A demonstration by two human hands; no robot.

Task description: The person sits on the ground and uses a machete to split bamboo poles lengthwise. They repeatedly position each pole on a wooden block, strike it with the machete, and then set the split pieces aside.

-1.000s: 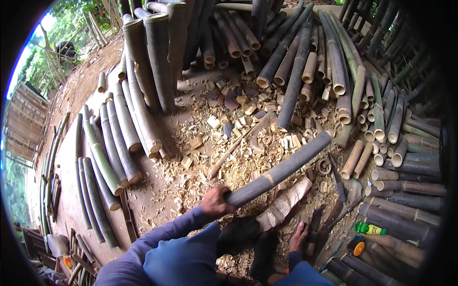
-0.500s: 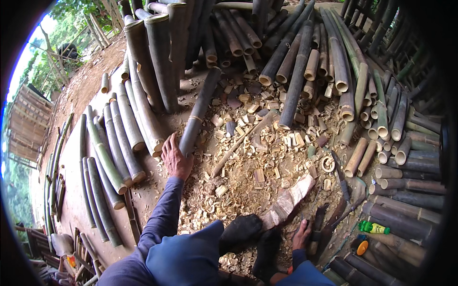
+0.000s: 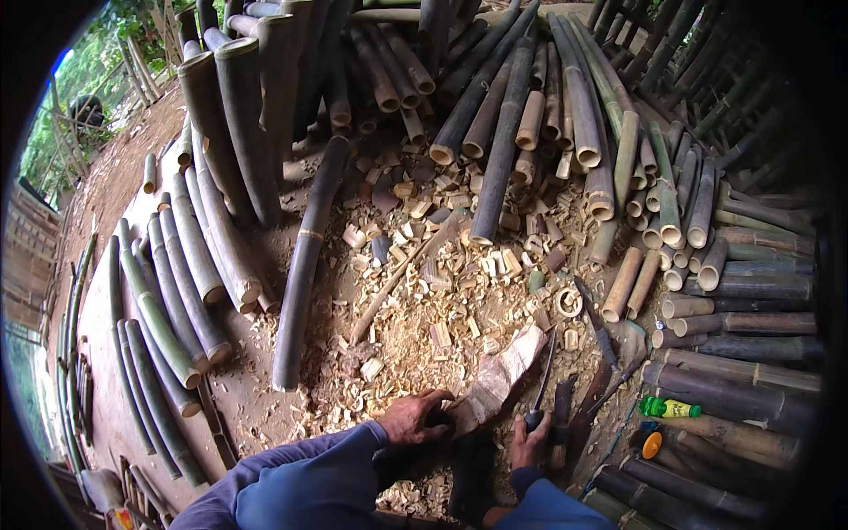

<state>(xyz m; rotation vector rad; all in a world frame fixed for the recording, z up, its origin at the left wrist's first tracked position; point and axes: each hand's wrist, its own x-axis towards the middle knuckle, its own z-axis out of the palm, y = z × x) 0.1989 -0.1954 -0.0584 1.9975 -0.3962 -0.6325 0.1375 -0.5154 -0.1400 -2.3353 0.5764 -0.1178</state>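
Observation:
My right hand [image 3: 528, 440] is closed round the dark handle of a knife [image 3: 547, 375], whose narrow blade points away from me. To its left lies a pale, hewn wooden block [image 3: 501, 375] on the shavings. At the near end of this block is my left hand [image 3: 415, 417], its fingers bent and apart with nothing visible between them; whether it touches the block I cannot tell. A long dark bamboo pole [image 3: 307, 252] rests on the ground ahead and to the left, apart from both hands.
Wood chips and shavings [image 3: 442, 291] cover the ground ahead. Cut bamboo poles lie at the left [image 3: 181, 283], the back [image 3: 503, 141] and the right [image 3: 733, 380]; thick ones stand upright [image 3: 247, 132] at back left. A green bottle [image 3: 670, 407] lies at the right.
My left hand has let go of the dark bamboo pole and come back to the wooden block. The pole now lies nearer. My right hand has taken hold of the knife and raised its blade.

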